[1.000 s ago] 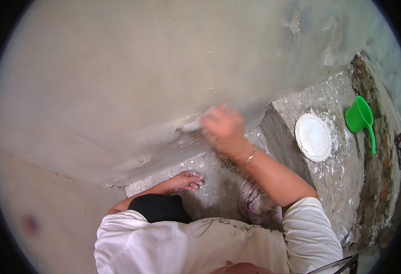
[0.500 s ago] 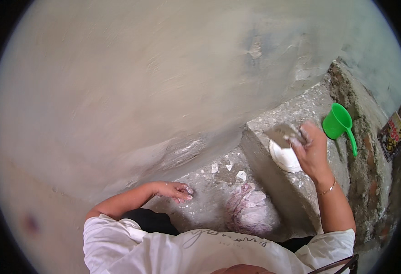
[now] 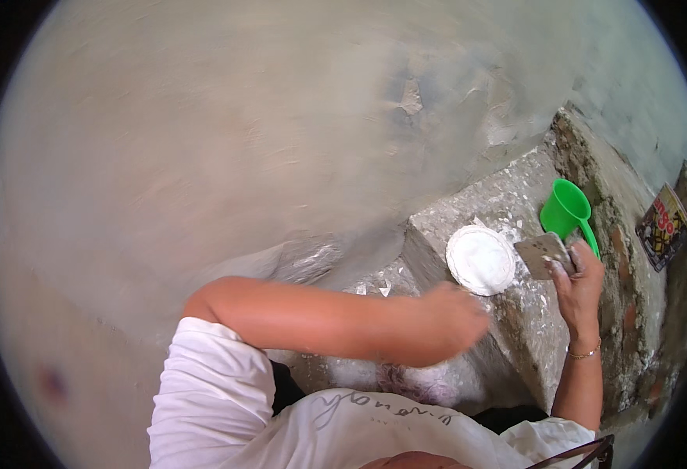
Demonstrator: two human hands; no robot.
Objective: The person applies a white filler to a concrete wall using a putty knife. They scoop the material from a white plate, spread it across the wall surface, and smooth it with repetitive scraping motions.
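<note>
- At 3 o'clock from white dish: right hand, fingers closed on scraper; keep it level.
- At 7: left hand, blurred; can't tell fingers' grip.

The large grey-beige wall has some rough patches. Beside it is a speckled concrete ledge, near rough masonry, under soft light.

The scraper is speckled grey-brown, the dipper plain green, the plate white.
</note>
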